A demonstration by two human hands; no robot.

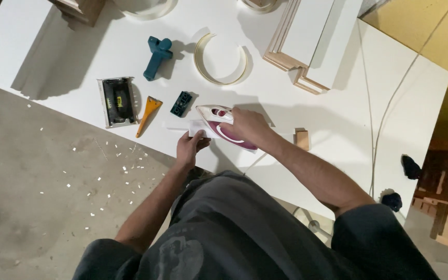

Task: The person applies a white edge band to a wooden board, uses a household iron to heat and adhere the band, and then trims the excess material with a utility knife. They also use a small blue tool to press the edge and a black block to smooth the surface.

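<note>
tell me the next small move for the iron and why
Probably slide the white and magenta clothes iron leftward along the thin white strip. The right hand grips its handle, its tip points left, and the left hand pins the strip at the white board's edge, where bare strip lies ahead.

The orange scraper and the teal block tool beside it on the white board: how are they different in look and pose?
The orange scraper is long and thin, widening to a flat blade at its upper end; the teal block tool is short, chunky and boxy. The scraper is orange and plain; the block tool is dark teal with black openings. The scraper lies slanted, its handle pointing towards the board's edge; the block tool sits compact further in. Both rest untouched on the white board.
</note>
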